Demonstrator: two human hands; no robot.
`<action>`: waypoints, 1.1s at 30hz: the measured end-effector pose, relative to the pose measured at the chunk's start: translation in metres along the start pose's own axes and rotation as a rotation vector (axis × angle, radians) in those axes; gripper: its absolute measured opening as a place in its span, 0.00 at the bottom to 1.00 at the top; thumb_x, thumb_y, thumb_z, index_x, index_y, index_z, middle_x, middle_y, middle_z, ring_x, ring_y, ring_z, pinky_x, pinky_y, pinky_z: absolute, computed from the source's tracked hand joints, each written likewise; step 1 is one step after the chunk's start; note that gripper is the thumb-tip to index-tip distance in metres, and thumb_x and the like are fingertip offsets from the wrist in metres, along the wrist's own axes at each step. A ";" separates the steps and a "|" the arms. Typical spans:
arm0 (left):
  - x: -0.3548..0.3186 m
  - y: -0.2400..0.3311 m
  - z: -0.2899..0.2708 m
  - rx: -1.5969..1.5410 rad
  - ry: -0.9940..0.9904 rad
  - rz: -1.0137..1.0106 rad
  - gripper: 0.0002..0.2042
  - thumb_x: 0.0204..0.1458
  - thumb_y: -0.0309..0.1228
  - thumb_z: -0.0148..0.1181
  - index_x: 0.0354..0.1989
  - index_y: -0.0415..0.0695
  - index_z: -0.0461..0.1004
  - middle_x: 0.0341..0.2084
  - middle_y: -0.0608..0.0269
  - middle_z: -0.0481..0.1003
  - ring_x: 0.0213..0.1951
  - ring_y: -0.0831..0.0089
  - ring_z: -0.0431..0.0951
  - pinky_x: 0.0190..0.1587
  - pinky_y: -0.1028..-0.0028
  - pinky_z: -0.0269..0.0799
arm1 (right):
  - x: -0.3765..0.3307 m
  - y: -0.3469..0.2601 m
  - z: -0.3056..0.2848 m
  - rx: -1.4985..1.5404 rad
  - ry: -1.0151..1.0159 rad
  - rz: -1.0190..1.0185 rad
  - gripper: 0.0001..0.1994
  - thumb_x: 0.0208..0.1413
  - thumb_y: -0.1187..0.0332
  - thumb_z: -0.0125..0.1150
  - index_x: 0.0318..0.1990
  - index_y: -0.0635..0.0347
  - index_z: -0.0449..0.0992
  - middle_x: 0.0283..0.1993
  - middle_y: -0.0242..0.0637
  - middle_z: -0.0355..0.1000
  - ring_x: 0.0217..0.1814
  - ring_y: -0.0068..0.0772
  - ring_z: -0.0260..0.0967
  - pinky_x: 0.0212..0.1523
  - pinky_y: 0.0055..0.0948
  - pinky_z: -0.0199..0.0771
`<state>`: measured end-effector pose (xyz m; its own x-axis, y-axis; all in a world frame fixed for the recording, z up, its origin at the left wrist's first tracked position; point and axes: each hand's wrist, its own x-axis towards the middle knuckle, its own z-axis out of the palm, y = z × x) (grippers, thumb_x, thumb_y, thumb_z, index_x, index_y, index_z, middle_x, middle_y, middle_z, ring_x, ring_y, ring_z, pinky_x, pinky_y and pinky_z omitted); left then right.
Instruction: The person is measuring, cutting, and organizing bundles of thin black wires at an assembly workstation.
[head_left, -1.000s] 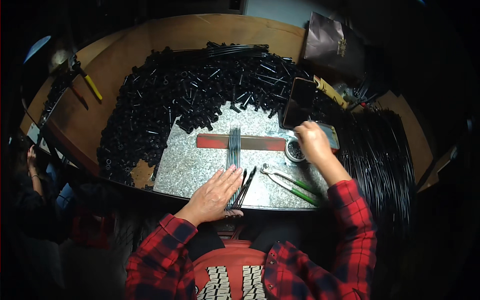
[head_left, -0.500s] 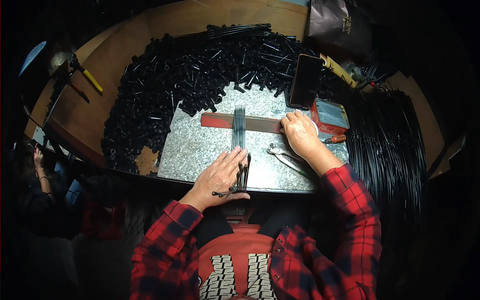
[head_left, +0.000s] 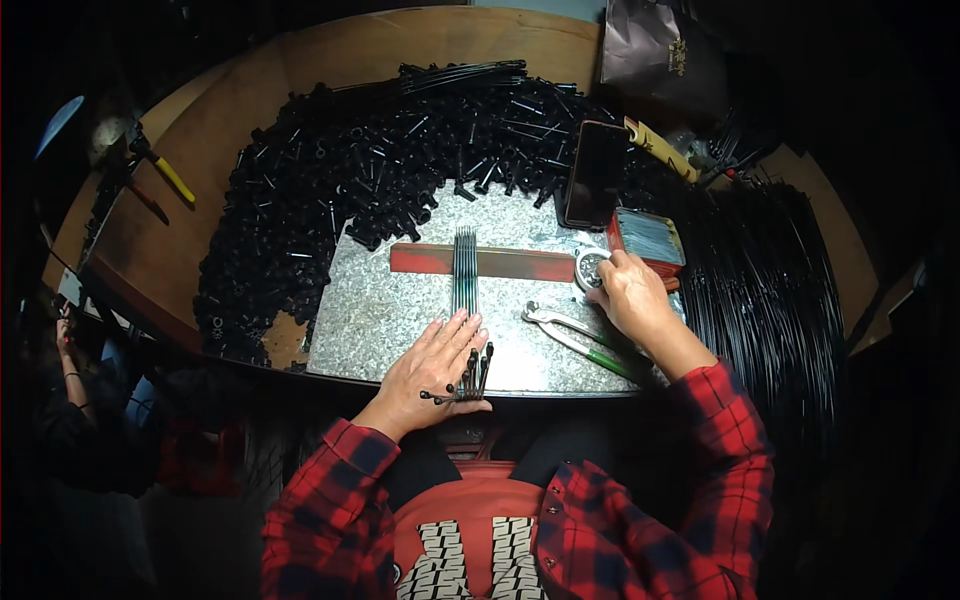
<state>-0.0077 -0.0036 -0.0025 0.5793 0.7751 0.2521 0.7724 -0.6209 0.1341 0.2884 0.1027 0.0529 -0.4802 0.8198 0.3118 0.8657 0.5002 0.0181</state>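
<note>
My left hand [head_left: 428, 372] is laid over a row of thin dark metal rods [head_left: 466, 275], pinning them between its long fingers and the thumb. Their black knobbed ends fan out by the thumb, and the far ends cross a long red-and-grey bar [head_left: 520, 263] on the speckled board. At the bar's right end, my right hand [head_left: 638, 297] dips curled fingers into a small round white-rimmed dish [head_left: 588, 272]; the fingertips are partly hidden, and what they pinch is too small to make out. End-cutting pincers [head_left: 575, 338] with green handles lie just below that hand.
A heap of black plastic parts [head_left: 330, 160] rings the speckled board [head_left: 360, 325]. A phone [head_left: 595, 175] stands at its back right, beside a red box [head_left: 650, 240] of thin pins. Long black rods [head_left: 765, 290] pile up at right. Yellow-handled pliers [head_left: 175, 180] hang at left.
My right hand has moved from the bar's right end into the round dish, uncovering the dish and the pincers' handles. The left hand stays on the rods; the whole view has shifted slightly.
</note>
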 end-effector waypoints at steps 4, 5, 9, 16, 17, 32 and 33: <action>0.003 0.003 -0.003 -0.046 0.046 0.009 0.43 0.42 0.56 0.62 0.61 0.37 0.60 0.62 0.49 0.60 0.65 0.54 0.56 0.65 0.57 0.53 | -0.002 0.009 0.014 -0.006 -0.001 0.007 0.10 0.44 0.68 0.66 0.27 0.65 0.74 0.33 0.44 0.70 0.41 0.46 0.69 0.42 0.39 0.71; 0.003 0.003 -0.003 -0.043 0.051 0.011 0.43 0.42 0.56 0.62 0.61 0.37 0.60 0.62 0.49 0.60 0.65 0.54 0.56 0.65 0.57 0.53 | 0.000 0.012 0.019 0.008 0.010 -0.003 0.09 0.44 0.68 0.66 0.27 0.65 0.74 0.33 0.44 0.70 0.40 0.46 0.69 0.42 0.39 0.72; 0.003 0.002 -0.003 -0.045 0.047 0.001 0.43 0.42 0.56 0.63 0.61 0.37 0.60 0.61 0.49 0.60 0.65 0.54 0.57 0.65 0.57 0.53 | 0.007 0.011 0.019 -0.012 0.003 -0.016 0.08 0.46 0.69 0.62 0.29 0.65 0.74 0.35 0.45 0.70 0.41 0.46 0.69 0.41 0.39 0.72; 0.002 0.003 -0.001 -0.108 0.066 -0.002 0.44 0.37 0.54 0.68 0.59 0.37 0.62 0.61 0.48 0.60 0.64 0.52 0.57 0.65 0.57 0.54 | 0.023 -0.025 0.028 -0.094 0.063 -0.140 0.11 0.49 0.72 0.54 0.40 0.65 0.72 0.38 0.41 0.68 0.44 0.41 0.67 0.43 0.34 0.72; 0.001 -0.002 0.002 -0.091 -0.003 0.009 0.48 0.38 0.57 0.65 0.62 0.37 0.56 0.64 0.46 0.55 0.66 0.50 0.52 0.66 0.55 0.50 | 0.027 -0.030 0.032 -0.095 0.090 -0.168 0.12 0.49 0.72 0.53 0.41 0.65 0.72 0.38 0.41 0.68 0.44 0.39 0.67 0.44 0.33 0.72; 0.003 0.000 -0.008 -0.068 0.044 0.043 0.42 0.39 0.60 0.62 0.54 0.32 0.66 0.61 0.46 0.59 0.65 0.49 0.55 0.64 0.56 0.55 | 0.041 0.045 0.003 -0.115 0.286 -0.049 0.07 0.42 0.76 0.55 0.32 0.63 0.74 0.34 0.42 0.71 0.40 0.45 0.68 0.42 0.38 0.71; 0.002 -0.002 -0.007 -0.064 0.017 0.059 0.43 0.41 0.60 0.60 0.54 0.30 0.65 0.61 0.46 0.59 0.65 0.49 0.54 0.64 0.56 0.55 | 0.040 0.056 -0.005 -0.231 0.239 0.025 0.04 0.42 0.76 0.53 0.26 0.63 0.73 0.32 0.43 0.72 0.39 0.45 0.68 0.40 0.38 0.71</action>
<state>-0.0103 -0.0013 0.0043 0.6186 0.7352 0.2772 0.7184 -0.6721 0.1794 0.3189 0.1619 0.0713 -0.4352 0.7291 0.5282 0.8992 0.3819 0.2136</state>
